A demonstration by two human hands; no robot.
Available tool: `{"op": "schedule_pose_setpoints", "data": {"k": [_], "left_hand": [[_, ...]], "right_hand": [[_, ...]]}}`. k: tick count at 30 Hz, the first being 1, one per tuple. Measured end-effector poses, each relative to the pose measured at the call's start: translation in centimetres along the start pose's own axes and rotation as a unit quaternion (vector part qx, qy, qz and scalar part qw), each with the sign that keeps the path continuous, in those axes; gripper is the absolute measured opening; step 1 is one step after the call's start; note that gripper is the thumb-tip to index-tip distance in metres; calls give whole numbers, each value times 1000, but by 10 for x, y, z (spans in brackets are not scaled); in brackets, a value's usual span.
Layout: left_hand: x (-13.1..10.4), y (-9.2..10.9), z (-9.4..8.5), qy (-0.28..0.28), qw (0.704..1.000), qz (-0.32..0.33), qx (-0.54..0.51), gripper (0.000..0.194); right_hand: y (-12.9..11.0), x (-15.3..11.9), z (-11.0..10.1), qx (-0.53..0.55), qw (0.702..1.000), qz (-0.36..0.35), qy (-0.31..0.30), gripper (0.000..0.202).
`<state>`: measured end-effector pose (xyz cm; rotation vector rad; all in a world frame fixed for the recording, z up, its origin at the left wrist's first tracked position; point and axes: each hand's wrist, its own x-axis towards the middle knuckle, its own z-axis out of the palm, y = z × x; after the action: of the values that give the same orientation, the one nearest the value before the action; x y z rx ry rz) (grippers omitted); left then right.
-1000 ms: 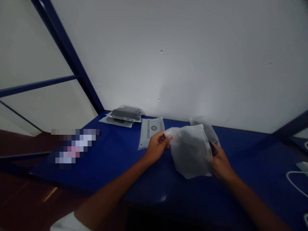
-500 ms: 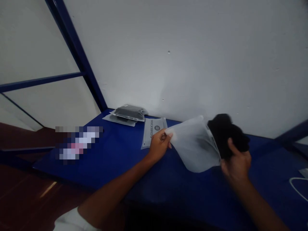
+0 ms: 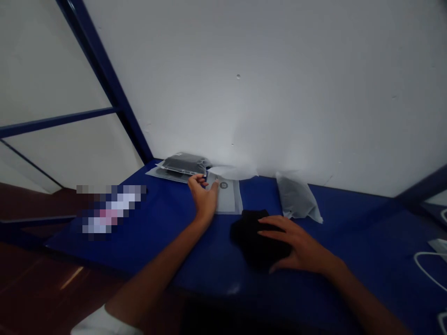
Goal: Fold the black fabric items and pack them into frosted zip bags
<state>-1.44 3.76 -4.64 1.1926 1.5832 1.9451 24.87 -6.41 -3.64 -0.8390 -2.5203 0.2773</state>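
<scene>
A folded black cloth item (image 3: 256, 246) lies on the blue table near its front edge. My right hand (image 3: 293, 244) is over its right side, fingers across the top and thumb at the near edge, gripping it. At the back, my left hand (image 3: 204, 197) is open, thumb and fingers apart, with nothing between them. It is by a frosted plastic bag (image 3: 226, 200) printed with a dark round logo. Another pale translucent bag (image 3: 233, 173) is at that bag's far end, against the wall.
Several packed bags are stacked (image 3: 183, 165) at the back left. A frosted bag with dark contents (image 3: 298, 197) is at the back right. A blurred-out item (image 3: 115, 209) lies on the left of the blue table (image 3: 167, 223). White cord (image 3: 424, 267) shows at the right edge.
The black cloth item has come away from the frosted bag, down and left onto the table under my right hand. My left hand has let go of the bag and moved left.
</scene>
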Motion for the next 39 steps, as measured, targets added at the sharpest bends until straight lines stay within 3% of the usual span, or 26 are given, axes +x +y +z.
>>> {"op": "schedule_pose_setpoints", "data": {"k": [2, 5, 8, 11, 13, 16, 18, 21, 24, 27, 30, 33, 35, 37, 39], "left_hand": [[-5, 6, -2, -12, 997, 69, 17, 40], [-16, 19, -3, -78, 980, 178, 36, 28], [-31, 28, -2, -183, 945, 268, 43, 14], [-43, 29, -2, -281, 895, 342, 55, 9], [-49, 29, -2, -334, 864, 371, 62, 9], [-52, 29, -4, -379, 841, 381, 62, 9], [-51, 30, -6, -392, 836, 379, 59, 11], [-47, 35, -10, -409, 829, 377, 51, 20], [-43, 41, -13, -458, 802, 381, 44, 45], [-45, 43, -13, -544, 743, 381, 80, 69], [-52, 38, -10, -594, 693, 380, 148, 71], [-57, 30, -6, -593, 689, 377, 178, 64], [-58, 27, -5, -579, 702, 379, 167, 59], [-56, 26, -4, -559, 717, 386, 155, 49], [-54, 27, -5, -538, 732, 393, 141, 36]], "right_hand": [[-7, 5, 4, -27, 1000, 10, 7, 74], [-12, 8, 10, -70, 997, 31, 31, 68], [-14, 8, 11, -97, 995, 15, 21, 57], [-17, 8, 8, -91, 996, -25, -4, 61], [-18, 8, 7, -79, 996, -29, -3, 49], [-18, 9, 10, -46, 999, -3, 16, 14], [-18, 10, 13, -16, 999, 11, 46, 10], [-18, 10, 16, 37, 988, 44, 142, 10], [-13, 8, 16, 104, 946, 147, 270, 7], [0, 4, 11, 164, 860, 280, 395, 15], [18, -3, -1, 158, 801, 357, 454, 37], [31, -11, -19, 54, 811, 414, 410, 41], [33, -14, -28, 20, 834, 400, 380, 36], [27, -13, -30, 16, 890, 321, 324, 38], [16, -8, -24, 7, 955, 210, 209, 50]]}}
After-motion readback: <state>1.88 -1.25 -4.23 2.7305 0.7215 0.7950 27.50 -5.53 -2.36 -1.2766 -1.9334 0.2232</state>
